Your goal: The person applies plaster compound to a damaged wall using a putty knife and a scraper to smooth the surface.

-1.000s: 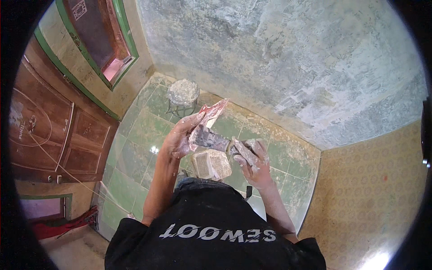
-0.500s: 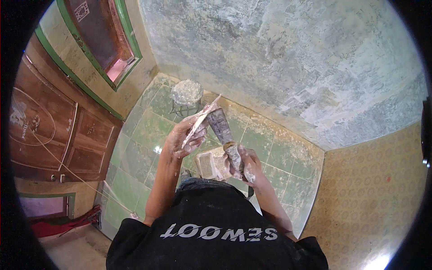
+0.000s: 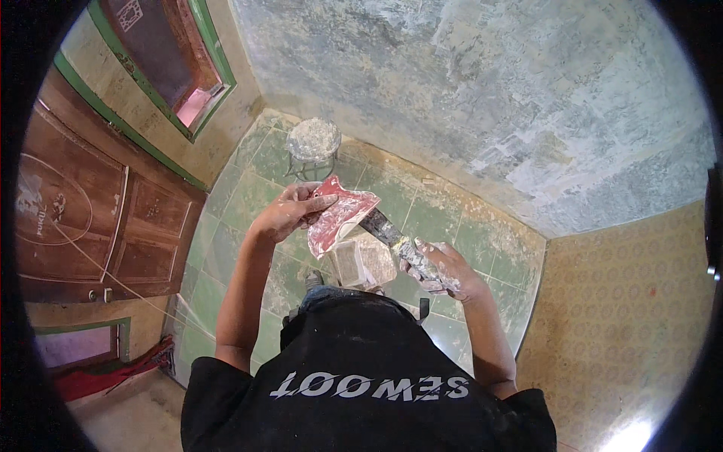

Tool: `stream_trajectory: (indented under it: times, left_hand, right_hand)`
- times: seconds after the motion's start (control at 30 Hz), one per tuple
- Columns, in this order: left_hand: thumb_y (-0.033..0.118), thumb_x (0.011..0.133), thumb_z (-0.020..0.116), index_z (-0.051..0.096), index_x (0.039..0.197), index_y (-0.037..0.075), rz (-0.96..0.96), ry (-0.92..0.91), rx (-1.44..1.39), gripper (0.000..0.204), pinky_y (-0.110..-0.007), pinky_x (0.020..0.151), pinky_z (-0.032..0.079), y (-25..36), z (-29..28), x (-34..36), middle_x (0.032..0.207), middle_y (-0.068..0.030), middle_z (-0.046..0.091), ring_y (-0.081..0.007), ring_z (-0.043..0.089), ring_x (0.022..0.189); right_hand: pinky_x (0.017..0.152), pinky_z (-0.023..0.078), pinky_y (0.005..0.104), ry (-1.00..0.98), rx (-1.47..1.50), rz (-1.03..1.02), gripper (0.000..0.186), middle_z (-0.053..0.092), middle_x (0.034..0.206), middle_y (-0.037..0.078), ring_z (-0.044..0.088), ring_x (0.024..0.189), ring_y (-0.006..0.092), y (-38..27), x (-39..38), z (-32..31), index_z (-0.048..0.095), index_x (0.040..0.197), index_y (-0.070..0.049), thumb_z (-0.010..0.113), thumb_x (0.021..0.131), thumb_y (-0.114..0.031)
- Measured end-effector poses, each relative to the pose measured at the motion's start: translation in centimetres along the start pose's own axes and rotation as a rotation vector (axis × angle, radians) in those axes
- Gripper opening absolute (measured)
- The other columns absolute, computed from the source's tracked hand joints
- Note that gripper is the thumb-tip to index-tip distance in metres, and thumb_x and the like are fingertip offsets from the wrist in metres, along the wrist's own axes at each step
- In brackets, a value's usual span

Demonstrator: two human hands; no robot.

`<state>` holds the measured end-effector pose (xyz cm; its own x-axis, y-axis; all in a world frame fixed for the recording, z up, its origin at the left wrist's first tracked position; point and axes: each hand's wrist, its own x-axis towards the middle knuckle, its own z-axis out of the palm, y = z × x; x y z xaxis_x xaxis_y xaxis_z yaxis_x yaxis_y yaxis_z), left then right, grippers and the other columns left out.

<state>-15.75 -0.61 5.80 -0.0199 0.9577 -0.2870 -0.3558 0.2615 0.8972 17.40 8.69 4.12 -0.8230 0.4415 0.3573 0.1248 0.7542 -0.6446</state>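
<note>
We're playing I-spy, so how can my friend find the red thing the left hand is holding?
Start at the green tiled floor, then find the person's bare left hand above it. That hand holds a thin, flat red sheet smeared with white. It is broad, unlike the long, narrow, dark-bladed putty knife beside it.

Room evenly, moderately lit. Blown-out white glare at lower right, beside the yellow patterned wall. Broad mottled blue-grey plaster wall brighter toward the right. Pale sheen on the green square-tiled floor. Black cotton shirt nearly detailless in its folds. Red, white-smeared flat sheet fairly sharp. Brown panelled wooden door bowed by fisheye; corners black.
</note>
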Motion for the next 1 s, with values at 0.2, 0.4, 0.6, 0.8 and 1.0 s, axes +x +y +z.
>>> stream_trajectory:
  times: [0.2,0.4,0.6,0.8,1.0]
  left_hand:
    - [0.021,0.091,0.067,0.062,0.116,0.001,-0.004,0.032,0.033,0.032,-0.019,0.056,0.041,-1.5,-1.4,1.2,0.084,0.0046,0.063,-0.0016,0.052,0.066]
    - [0.017,0.093,0.064,0.061,0.115,0.0,-0.04,0.049,0.013,0.028,-0.02,0.061,0.047,-3.3,-2.0,1.6,0.091,0.0014,0.066,-0.0033,0.058,0.072]
    - [0.014,0.093,0.061,0.057,0.119,-0.006,0.01,0.014,-0.316,0.033,-0.023,0.069,0.054,-3.8,-1.1,1.0,0.099,-0.0057,0.068,-0.0077,0.065,0.078]
    - [0.012,0.092,0.062,0.055,0.122,-0.008,0.072,-0.138,-0.591,0.037,-0.023,0.072,0.055,-4.0,0.8,0.3,0.103,-0.0099,0.068,-0.011,0.067,0.083]
    - [0.012,0.092,0.061,0.053,0.124,-0.008,0.082,-0.203,-0.619,0.039,-0.022,0.078,0.054,-4.0,1.2,0.3,0.111,-0.0116,0.066,-0.0122,0.066,0.09]
  right_hand:
    - [0.042,0.04,0.019,-0.071,0.926,0.922,0.033,0.066,0.085,0.006,0.056,0.057,0.0059,-1.0,-0.3,-0.6,0.062,0.112,0.0,0.052,0.098,-0.029]
    - [0.059,0.049,0.024,-0.08,0.916,0.927,0.039,0.061,0.097,0.007,0.061,0.078,0.012,-2.0,0.8,-2.3,0.058,0.12,0.002,0.058,0.095,-0.028]
    - [0.047,0.04,0.0223,-0.004,1.284,0.867,0.032,0.06,0.074,0.007,0.052,0.054,0.0091,-3.5,2.2,-2.4,0.058,0.106,-0.001,0.048,0.1,-0.03]
    - [0.055,0.043,0.0247,0.325,0.7,0.56,0.034,0.059,0.08,0.008,0.053,0.064,0.0098,-5.2,2.9,0.8,0.055,0.112,0.0,0.051,0.098,-0.03]
    - [0.076,0.049,0.0298,0.396,0.454,0.47,0.029,0.064,0.097,0.008,0.061,0.085,0.0172,-6.0,3.5,1.1,0.059,0.114,0.0,0.063,0.091,-0.017]
